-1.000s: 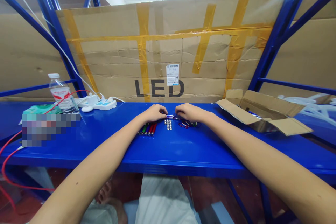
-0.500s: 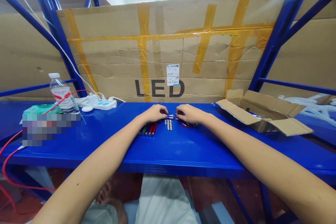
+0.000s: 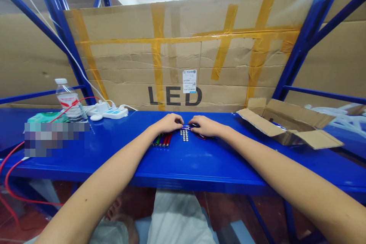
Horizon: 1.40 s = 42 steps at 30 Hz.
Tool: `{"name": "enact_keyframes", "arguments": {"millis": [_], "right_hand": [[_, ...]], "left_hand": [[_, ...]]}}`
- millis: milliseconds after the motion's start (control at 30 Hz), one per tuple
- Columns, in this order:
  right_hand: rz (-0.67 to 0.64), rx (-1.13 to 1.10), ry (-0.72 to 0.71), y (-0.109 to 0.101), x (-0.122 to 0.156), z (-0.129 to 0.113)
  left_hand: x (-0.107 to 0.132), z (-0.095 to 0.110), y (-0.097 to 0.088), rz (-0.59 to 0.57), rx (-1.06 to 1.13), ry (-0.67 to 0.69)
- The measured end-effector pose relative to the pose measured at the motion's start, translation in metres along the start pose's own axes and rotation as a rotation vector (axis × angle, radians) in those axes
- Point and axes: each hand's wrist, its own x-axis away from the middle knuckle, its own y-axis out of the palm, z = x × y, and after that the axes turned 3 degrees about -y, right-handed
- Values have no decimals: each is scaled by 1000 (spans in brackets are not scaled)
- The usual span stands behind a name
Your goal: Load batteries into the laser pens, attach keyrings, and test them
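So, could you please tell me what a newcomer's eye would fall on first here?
Probably the bold black printed letters LED, low on the large brown taped cardboard sheet behind the glossy blue table. Next would come the bare left hand and bare right hand, close together near the table's far edge with a small shiny blue tube between them. Just nearer the camera are small round silver pieces.
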Motion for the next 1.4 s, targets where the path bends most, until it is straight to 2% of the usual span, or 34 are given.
{"name": "enact_keyframes", "arguments": {"millis": [167, 667, 767, 900, 1033, 1200, 1300, 1400], "right_hand": [[-7, 6, 30, 0, 1, -1], [-6, -22, 21, 0, 2, -2], [13, -20, 25, 0, 2, -2], [83, -2, 2, -2, 2, -4], [189, 28, -139, -6, 5, -26], [146, 64, -339, 2, 8, -77], [129, 81, -361, 11, 7, -94], [99, 97, -346, 16, 6, -96]], "left_hand": [[1, 0, -1, -32, 14, 9], [1, 1, -1, -13, 24, 7], [4, 1, -8, 9, 29, 5], [14, 0, -28, 3, 10, 11], [27, -1, -46, -138, 10, -21], [31, -2, -49, -291, -26, -42], [30, -1, -47, -332, -63, -60], [30, -1, -46, -325, -81, -81]]}}
